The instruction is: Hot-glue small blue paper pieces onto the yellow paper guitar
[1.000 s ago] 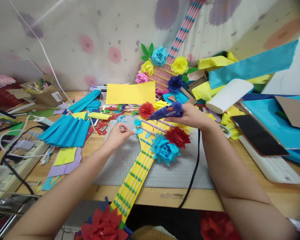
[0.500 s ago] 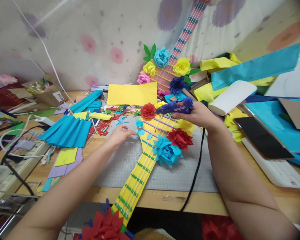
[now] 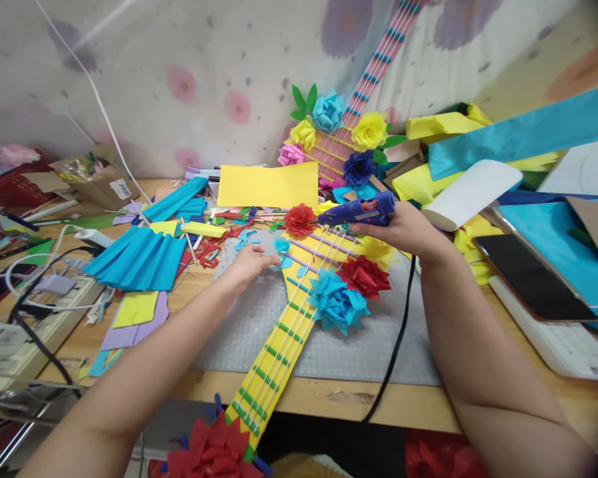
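A yellow paper guitar with white strings and green frets lies slantwise, its neck reaching over the desk's front edge. My left hand is closed at the guitar body's left edge, its fingertips pinching a small light-blue paper petal just below a small blue paper rosette. My right hand grips a dark-blue glue gun, its nozzle pointing left near a red paper flower. Larger blue and dark-red paper flowers sit on the body's right side.
A grey cutting mat lies beneath the guitar. A black cord hangs from the glue gun over the desk edge. Pleated blue paper and scraps lie left; a phone lies right. Behind leans a pink paper guitar.
The whole view has shifted slightly to the right in the picture. Both hands keep their grips, and the glue gun stays above the guitar body with little visible movement.
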